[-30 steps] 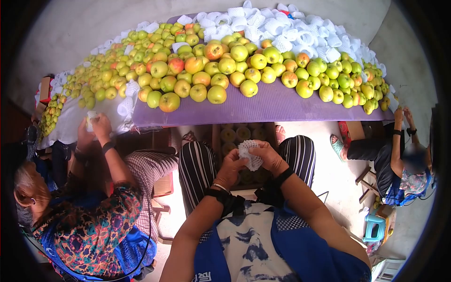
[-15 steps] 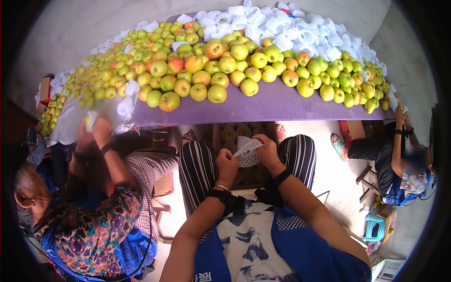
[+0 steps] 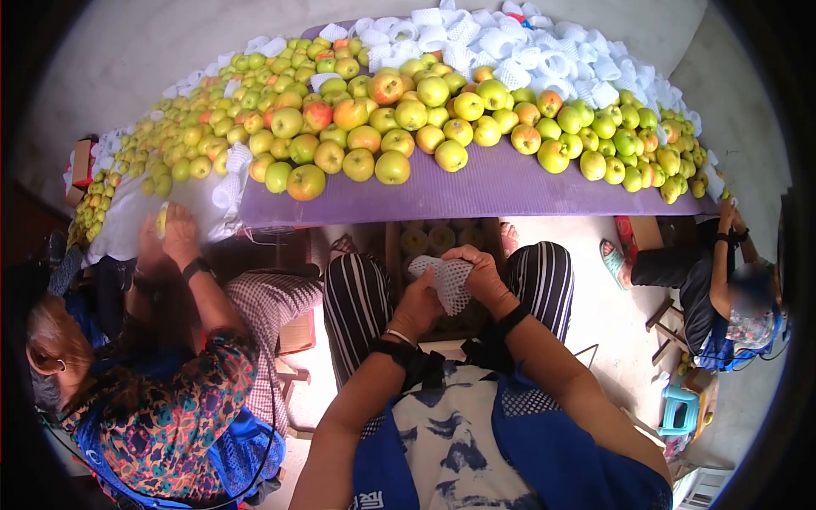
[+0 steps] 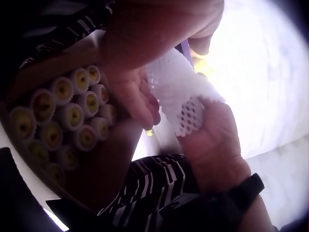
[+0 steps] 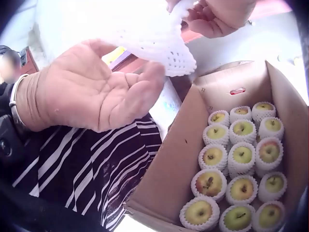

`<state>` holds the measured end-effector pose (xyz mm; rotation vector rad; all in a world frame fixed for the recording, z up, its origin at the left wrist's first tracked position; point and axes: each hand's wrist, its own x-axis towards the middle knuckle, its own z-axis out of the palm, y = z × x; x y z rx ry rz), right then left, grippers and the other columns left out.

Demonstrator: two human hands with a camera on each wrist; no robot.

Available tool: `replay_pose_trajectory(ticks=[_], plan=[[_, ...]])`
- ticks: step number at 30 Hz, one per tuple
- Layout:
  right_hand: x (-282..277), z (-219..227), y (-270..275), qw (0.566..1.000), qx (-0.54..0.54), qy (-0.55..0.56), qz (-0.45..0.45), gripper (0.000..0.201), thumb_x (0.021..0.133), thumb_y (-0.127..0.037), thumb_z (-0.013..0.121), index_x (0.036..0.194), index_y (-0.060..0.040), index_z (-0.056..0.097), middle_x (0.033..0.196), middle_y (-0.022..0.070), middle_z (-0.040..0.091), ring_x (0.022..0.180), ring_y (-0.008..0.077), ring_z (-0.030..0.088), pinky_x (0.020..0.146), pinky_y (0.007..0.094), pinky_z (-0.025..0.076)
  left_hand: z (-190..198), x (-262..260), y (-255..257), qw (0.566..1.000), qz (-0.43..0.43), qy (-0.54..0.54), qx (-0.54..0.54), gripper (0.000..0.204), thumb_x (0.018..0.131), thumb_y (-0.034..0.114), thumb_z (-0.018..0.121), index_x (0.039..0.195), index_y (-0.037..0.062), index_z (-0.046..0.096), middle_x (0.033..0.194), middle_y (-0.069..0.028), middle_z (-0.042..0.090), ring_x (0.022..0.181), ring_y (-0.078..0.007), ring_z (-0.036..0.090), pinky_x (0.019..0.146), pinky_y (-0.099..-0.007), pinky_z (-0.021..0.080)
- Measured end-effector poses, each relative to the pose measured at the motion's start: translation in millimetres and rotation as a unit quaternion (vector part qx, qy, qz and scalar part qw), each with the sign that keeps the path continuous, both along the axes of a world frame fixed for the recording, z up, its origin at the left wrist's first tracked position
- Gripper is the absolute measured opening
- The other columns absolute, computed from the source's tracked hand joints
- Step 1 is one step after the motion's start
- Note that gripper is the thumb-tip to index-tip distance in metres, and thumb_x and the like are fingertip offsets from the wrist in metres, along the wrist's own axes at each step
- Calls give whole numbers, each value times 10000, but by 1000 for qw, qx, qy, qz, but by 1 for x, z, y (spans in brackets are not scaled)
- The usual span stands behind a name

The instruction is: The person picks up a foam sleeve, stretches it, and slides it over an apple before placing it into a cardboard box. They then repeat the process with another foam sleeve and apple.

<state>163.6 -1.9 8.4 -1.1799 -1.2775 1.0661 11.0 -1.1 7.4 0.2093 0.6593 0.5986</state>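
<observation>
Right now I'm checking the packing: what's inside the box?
The box holds rows of apples, each in a white foam net. Whatever lies beneath this layer is covered.

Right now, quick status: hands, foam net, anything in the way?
Right hand grips foam net; left hand touches it. Box of netted apples below. Nothing visibly blocking.

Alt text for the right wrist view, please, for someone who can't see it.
The left hand and right hand hold a white foam net, beside an open cardboard box containing rows of foam-wrapped apples; striped trousers show below.
</observation>
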Motion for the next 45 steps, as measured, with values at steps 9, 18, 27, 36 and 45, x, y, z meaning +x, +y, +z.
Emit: replay_pose_trajectory(ticks=[9, 18, 27, 36, 45], plan=[[13, 23, -2, 958, -162, 168, 169, 489, 688, -62, 594, 1151, -4, 446, 1118, 101, 505, 1046, 185, 473, 912, 282, 353, -19, -4, 4, 973, 188, 83, 100, 313, 764, 58, 557, 1065, 7, 485, 973, -96, 560, 880, -220, 568, 778, -337, 464], [-15, 13, -9, 940, -229, 106, 229, 756, 656, -223, 704, 1254, 8, 303, 1139, 90, 475, 1043, 173, 452, 906, 293, 354, -29, 3, 3, 945, 166, 157, 234, 293, 764, 8, 527, 1054, -15, 498, 949, -73, 569, 825, -165, 568, 742, -294, 467], [-15, 7, -15, 904, -321, 99, 266, 440, 696, -179, 649, 1049, 48, 518, 975, 68, 566, 900, 141, 509, 820, 255, 388, -28, 3, 3, 945, 152, 169, 235, 295, 796, 32, 503, 1083, -18, 464, 963, -83, 560, 846, -173, 562, 746, -289, 468], [-19, -2, -14, 906, -344, -56, 242, 327, 638, -164, 670, 904, 12, 597, 819, 54, 604, 722, 137, 557, 673, 259, 437, -16, 2, 4, 951, 162, 155, 215, 242, 771, 61, 539, 998, 13, 469, 836, -85, 542, 770, -186, 562, 696, -306, 474], [-17, -1, -13, 900, -344, -53, 263, 238, 653, -147, 626, 839, -4, 592, 721, 33, 587, 590, 112, 529, 531, 231, 418, -1, -1, 8, 965, 212, 33, 150, 165, 796, 103, 505, 940, 28, 478, 776, -87, 533, 743, -207, 548, 697, -349, 465]])
